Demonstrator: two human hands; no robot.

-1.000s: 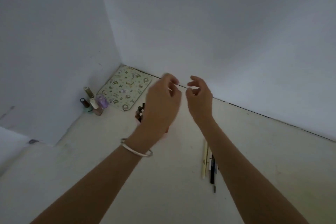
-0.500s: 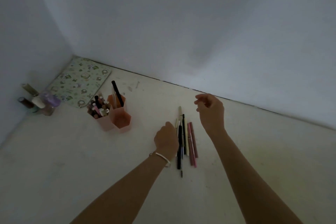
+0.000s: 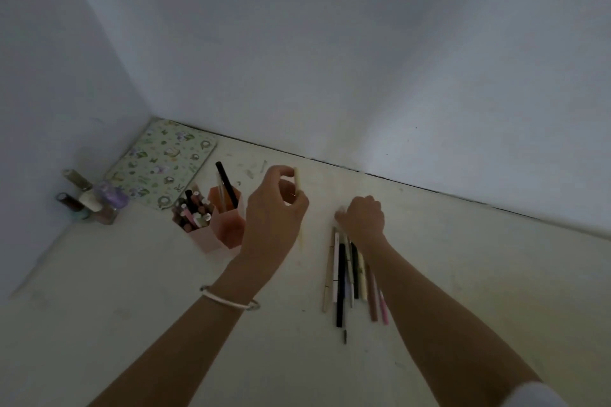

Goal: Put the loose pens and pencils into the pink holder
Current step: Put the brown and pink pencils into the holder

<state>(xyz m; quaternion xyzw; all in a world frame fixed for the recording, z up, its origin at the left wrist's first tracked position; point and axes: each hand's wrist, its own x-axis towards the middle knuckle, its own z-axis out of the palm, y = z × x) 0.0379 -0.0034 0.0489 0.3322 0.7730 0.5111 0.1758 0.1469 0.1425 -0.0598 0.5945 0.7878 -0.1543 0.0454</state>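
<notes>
The left hand [image 3: 274, 208] held one thin cream-coloured pencil [image 3: 296, 180] pinched between thumb and fingers, so its grip was closed on that pencil. The pencil stood almost upright and hung above the pale worktop [image 3: 132, 307], just to the right of the pink plastic six-sided holder [image 3: 228, 225]. This looked like the carrying step: one pencil picked up and on its way to the holder.

The right hand [image 3: 362, 220] rested on the far end of the row of loose pens and pencils [image 3: 350, 277]. Its fingers were curled down, and I cannot tell if they gripped anything.

The next move would need the left hand to shift a little to the left, line the pencil up over an open cup, and let it drop in straight.

The holder was made of joined pink cups. It stood on the worktop near the corner of the white walls, just beside the left hand. One cup was packed with small pens. A taller cup held a long black pen [image 3: 227, 188] leaning out. The loose row had black, white, cream and pink sticks lying side by side.
</notes>
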